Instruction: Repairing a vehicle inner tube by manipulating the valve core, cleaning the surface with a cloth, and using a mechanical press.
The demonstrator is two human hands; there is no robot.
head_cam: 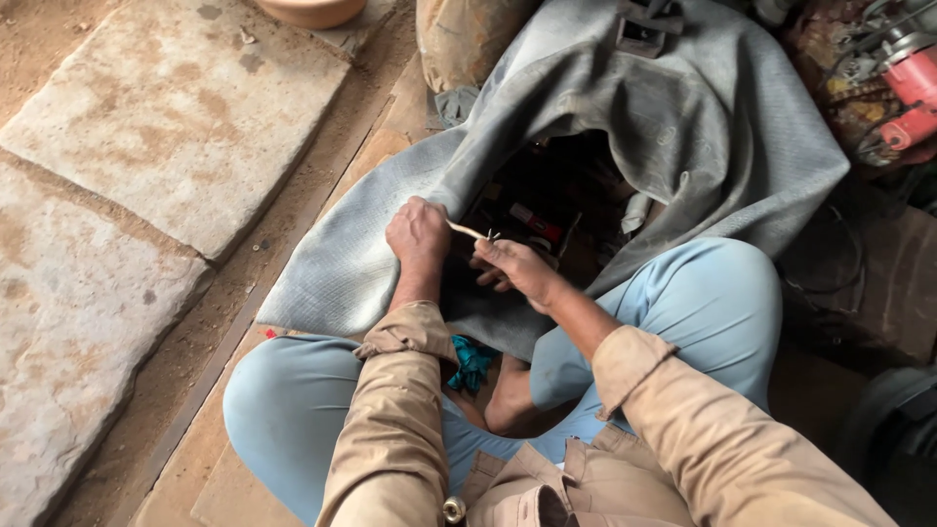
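Observation:
I sit cross-legged in light blue trousers, and a large grey rubber sheet (pixel 673 117), like a big inner tube, is draped over my lap. My left hand (pixel 418 230) is closed in a fist, holding the near end of a thin pale stick-like tool (pixel 466 229) and resting against the sheet's folded edge. My right hand (pixel 514 265) pinches the tool's small metal tip between its fingers. Below the hands, the sheet's opening shows a dark hollow with small tools, one red-and-white (pixel 535 222).
Flat stone slabs (pixel 166 117) lie to the left beyond a dusty strip. A clay pot's rim (pixel 312 10) sits at the top. A red power tool (pixel 908 93) and cluttered gear are at the top right. A teal cloth (pixel 471 359) lies between my legs.

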